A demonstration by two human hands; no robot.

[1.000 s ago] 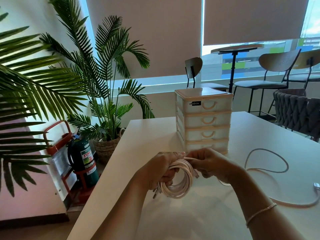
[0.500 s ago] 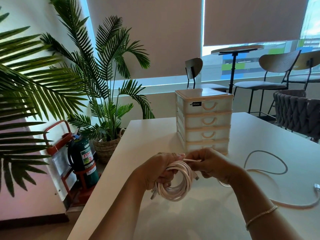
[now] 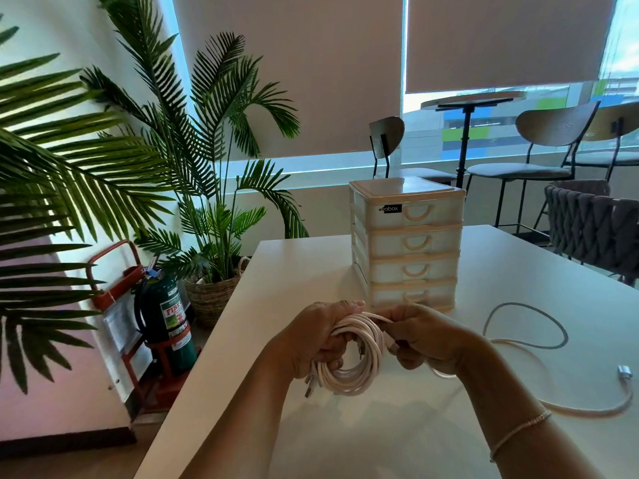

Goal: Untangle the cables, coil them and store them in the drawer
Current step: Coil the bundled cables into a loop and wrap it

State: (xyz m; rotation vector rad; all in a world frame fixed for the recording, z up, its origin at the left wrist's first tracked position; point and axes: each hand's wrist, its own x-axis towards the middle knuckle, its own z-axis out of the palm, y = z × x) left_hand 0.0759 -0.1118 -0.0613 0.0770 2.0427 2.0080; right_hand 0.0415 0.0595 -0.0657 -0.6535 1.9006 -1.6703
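My left hand (image 3: 313, 337) grips a coil of white cable (image 3: 356, 369) made of several loops, held just above the white table (image 3: 311, 261). My right hand (image 3: 428, 337) pinches a strand and a connector end at the coil's right side. A second white cable (image 3: 525, 342) lies loose on the table to the right in a loop, its silver plug (image 3: 625, 371) near the right edge. A small cream drawer unit (image 3: 408, 243) with several shut drawers stands just behind my hands.
Palm plants (image 3: 214, 188) and a green fire extinguisher (image 3: 166, 319) on a red stand lie off the table's left edge. A woven dark chair (image 3: 594, 219) sits at the table's far right. Stools and a round high table (image 3: 473, 98) stand by the window.
The coil has tilted and sunk slightly in my left hand while my right hand's fingers shifted along the strand at its right side. The loose cable has barely moved.
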